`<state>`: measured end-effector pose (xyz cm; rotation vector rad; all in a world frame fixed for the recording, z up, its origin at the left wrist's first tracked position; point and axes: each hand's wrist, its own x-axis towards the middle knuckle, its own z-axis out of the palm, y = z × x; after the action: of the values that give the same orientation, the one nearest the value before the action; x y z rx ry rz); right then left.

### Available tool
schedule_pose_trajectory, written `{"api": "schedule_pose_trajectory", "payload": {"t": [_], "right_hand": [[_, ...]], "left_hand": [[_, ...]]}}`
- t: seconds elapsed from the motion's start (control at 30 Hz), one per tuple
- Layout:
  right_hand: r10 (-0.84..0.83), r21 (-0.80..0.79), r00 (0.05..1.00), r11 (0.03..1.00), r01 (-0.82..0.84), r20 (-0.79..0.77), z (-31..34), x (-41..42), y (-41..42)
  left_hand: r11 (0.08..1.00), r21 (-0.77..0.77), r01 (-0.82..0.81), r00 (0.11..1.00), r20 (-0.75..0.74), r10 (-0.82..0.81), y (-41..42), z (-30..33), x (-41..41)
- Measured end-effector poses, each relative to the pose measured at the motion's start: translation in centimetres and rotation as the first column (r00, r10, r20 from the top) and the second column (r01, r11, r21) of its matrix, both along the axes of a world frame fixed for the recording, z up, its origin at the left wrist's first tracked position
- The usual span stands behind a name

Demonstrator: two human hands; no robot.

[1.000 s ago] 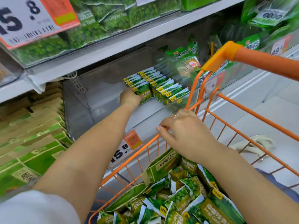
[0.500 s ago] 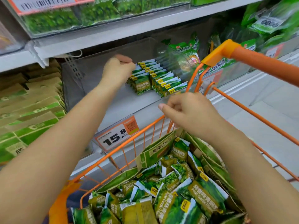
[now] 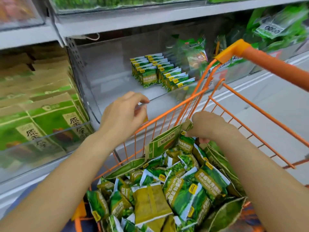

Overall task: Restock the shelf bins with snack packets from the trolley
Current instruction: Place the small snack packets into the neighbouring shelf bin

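Note:
Two neat rows of green snack packets (image 3: 158, 71) stand upright in the clear shelf bin (image 3: 107, 71). My left hand (image 3: 123, 113) hovers empty at the bin's front lip, fingers loosely curled, above the trolley's left rim. The orange wire trolley (image 3: 250, 121) holds an open green carton (image 3: 163, 143) with several loose green packets (image 3: 180, 190) heaped inside it. My right hand (image 3: 210, 128) reaches down into the carton at its far corner, fingertips pinching a green packet (image 3: 185, 141) there.
Green-and-brown snack boxes (image 3: 41, 118) fill the bin to the left. Larger green bags (image 3: 192, 52) sit in the bin to the right, behind the trolley handle (image 3: 270, 67). A shelf (image 3: 150, 19) with more green packs runs overhead. Pale floor lies at right.
My left hand has drawn back out of the bin from the packet rows to its front lip. My right hand has dropped from the trolley rim into the carton. The view tilted down.

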<state>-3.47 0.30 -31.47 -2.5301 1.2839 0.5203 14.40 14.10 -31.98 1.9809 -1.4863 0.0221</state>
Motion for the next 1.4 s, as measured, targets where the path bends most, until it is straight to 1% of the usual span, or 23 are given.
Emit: {"api": "schedule_pose_trajectory", "payload": {"t": [0.1,0.13,0.2,0.27,0.33,0.37,0.43,0.5,0.6,0.63,0.73,0.8,0.83,0.87,0.9,0.93,0.97,1.0,1.03,1.1,1.2,1.3,1.4], "right_hand": [[0.149,-0.055,0.981,0.986,-0.156,-0.123,-1.1,1.1,0.8],[0.192,-0.03,0.972,0.98,-0.197,-0.134,-1.4,1.3,0.9],[0.251,0.058,0.964,0.967,-0.247,-0.083,-1.1,1.1,0.3],[0.248,0.141,0.967,0.957,-0.254,0.062,0.1,0.2,-1.0],[0.14,0.328,0.939,0.912,-0.246,0.315,2.0,-0.9,-1.4],[0.054,0.438,0.899,0.86,-0.263,0.434,3.0,-1.3,-1.2],[-0.117,0.596,0.813,0.74,-0.312,0.57,4.3,-1.7,-0.5],[-0.208,0.643,0.745,0.677,-0.359,0.634,4.8,-1.6,0.0],[-0.274,0.605,0.635,0.696,-0.388,0.722,4.8,-1.1,0.8],[-0.29,0.583,0.592,0.711,-0.393,0.752,4.8,-0.9,1.0],[-0.333,0.519,0.452,0.761,-0.39,0.828,4.7,-0.3,1.2],[-0.364,0.482,0.353,0.805,-0.346,0.862,4.1,0.2,1.3],[-0.339,0.429,0.309,0.852,-0.299,0.889,3.7,0.5,1.5],[-0.248,0.317,0.292,0.924,-0.216,0.924,3.1,0.8,1.5],[-0.072,0.114,0.345,0.988,-0.105,0.936,2.5,0.9,1.4],[0.137,-0.136,0.477,0.99,-0.036,0.868,2.0,0.9,1.2],[0.273,-0.308,0.608,0.95,-0.049,0.746,1.6,0.9,1.1],[0.328,-0.36,0.705,0.926,-0.11,0.629,1.0,0.9,0.7],[0.349,-0.354,0.762,0.92,-0.168,0.546,0.4,0.9,0.4],[0.387,-0.362,0.793,0.904,-0.227,0.471,-0.5,1.0,0.1],[0.4,-0.373,0.761,0.901,-0.222,0.512,-0.7,1.3,0.2],[0.401,-0.376,0.755,0.9,-0.22,0.518,-0.3,1.3,0.2],[0.407,-0.374,0.749,0.899,-0.228,0.522,-0.4,1.4,0.5]], "left_hand": [[0.999,-0.011,0.033,0.999,-0.018,-0.033,0.1,-0.3,0.1],[0.999,-0.014,0.039,0.999,-0.014,-0.039,0.2,-0.3,0.1],[0.999,-0.007,0.037,0.999,-0.009,-0.037,0.1,-0.3,0.1],[1.0,-0.012,0.025,1.0,-0.012,-0.025,0.1,-0.2,0.1],[0.998,-0.054,0.019,1.0,-0.009,-0.019,0.1,-0.1,0.0],[0.995,-0.093,0.023,0.999,-0.031,-0.026,0.1,0.0,-0.1],[0.982,-0.187,0.033,0.984,-0.167,-0.065,0.3,0.6,-0.5],[0.967,-0.247,0.071,0.924,-0.348,-0.156,0.6,1.3,-1.2],[0.954,-0.238,0.18,0.818,-0.502,-0.28,1.1,2.0,-2.1],[0.953,-0.224,0.203,0.812,-0.505,-0.292,1.1,1.9,-2.3],[0.958,-0.198,0.209,0.865,-0.42,-0.276,0.9,1.7,-2.3],[0.957,-0.232,0.174,0.858,-0.442,-0.264,0.9,1.8,-2.2],[0.955,-0.261,0.14,0.855,-0.455,-0.25,0.9,1.9,-2.2],[0.952,-0.294,0.091,0.853,-0.47,-0.227,1.0,2.2,-2.4],[0.943,-0.332,0.03,0.84,-0.503,-0.204,1.1,2.6,-2.4],[0.932,-0.36,-0.038,0.823,-0.54,-0.175,1.0,3.0,-2.2],[0.922,-0.373,-0.102,0.815,-0.563,-0.137,0.7,3.3,-1.8],[0.919,-0.362,-0.156,0.814,-0.575,-0.088,0.2,3.6,-1.3],[0.924,-0.331,-0.192,0.805,-0.591,-0.045,-0.6,3.8,-0.4],[0.942,-0.244,-0.231,0.762,-0.647,0.019,-2.7,3.9,1.2],[0.957,-0.076,-0.279,0.764,-0.622,0.173,-7.0,3.0,3.4],[0.955,0.122,-0.272,0.679,-0.679,0.28,-11.5,1.8,5.2],[0.918,0.283,-0.279,0.72,-0.571,0.395,-14.8,0.6,6.5]]}}
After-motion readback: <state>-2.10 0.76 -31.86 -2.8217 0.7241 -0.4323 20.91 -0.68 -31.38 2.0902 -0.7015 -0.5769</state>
